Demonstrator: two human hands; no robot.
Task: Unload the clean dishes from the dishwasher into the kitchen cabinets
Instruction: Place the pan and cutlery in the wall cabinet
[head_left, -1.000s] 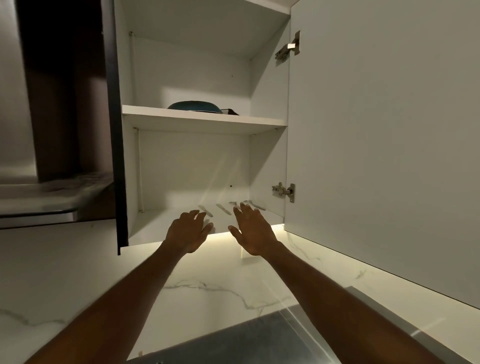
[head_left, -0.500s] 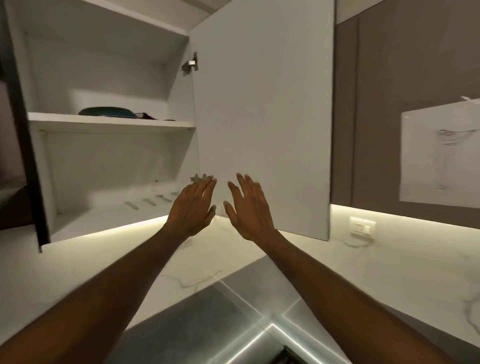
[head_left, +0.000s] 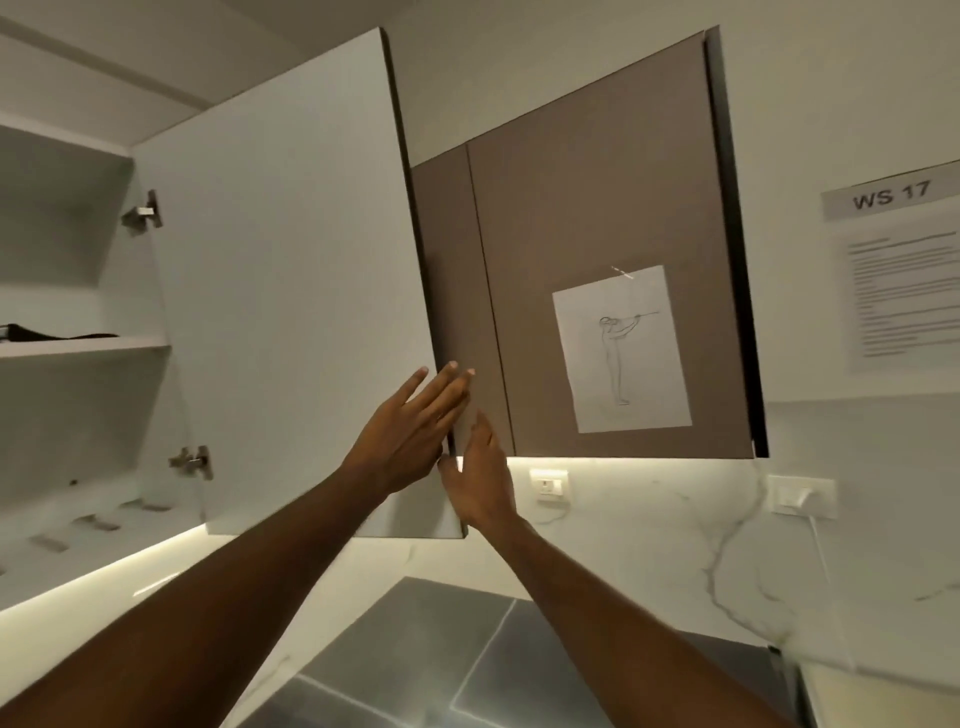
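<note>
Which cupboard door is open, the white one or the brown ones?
The white door on the left is open: it swings out and shows the shelves behind it. Both hands, left hand and right hand, are at its edge. The brown doors stay flat and closed.

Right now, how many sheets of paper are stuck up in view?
3: a drawing sheet on the closed brown cabinet door; a "WS 17" label on the right wall; a text sheet just below it. Others may lie outside the frame.
</note>
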